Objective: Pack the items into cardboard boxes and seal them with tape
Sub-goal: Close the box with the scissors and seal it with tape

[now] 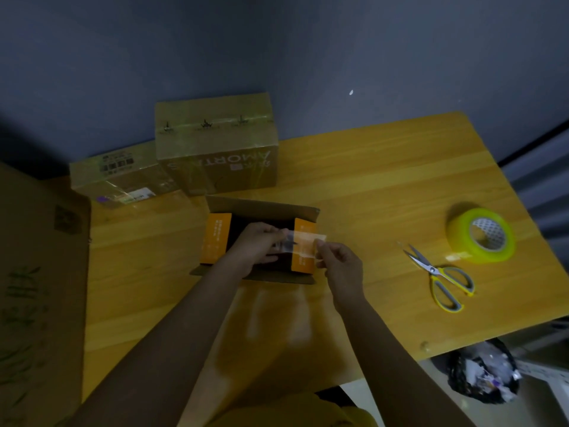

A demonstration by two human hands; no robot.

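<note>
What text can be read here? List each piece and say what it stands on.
"AMORTALS", upside down and partly faded: front of the taller sealed box.
Label print on the flat sealed box: too small to read.
White print on the orange flaps of the open box: blurred.
Green characters on the large carton: unreadable.

Orange flaps on the brown open box (261, 208) – yellow-green tape roll (482, 234), yellow-and-grey scissors (440, 277), honey-yellow wood-grain table (369, 167)
</note>
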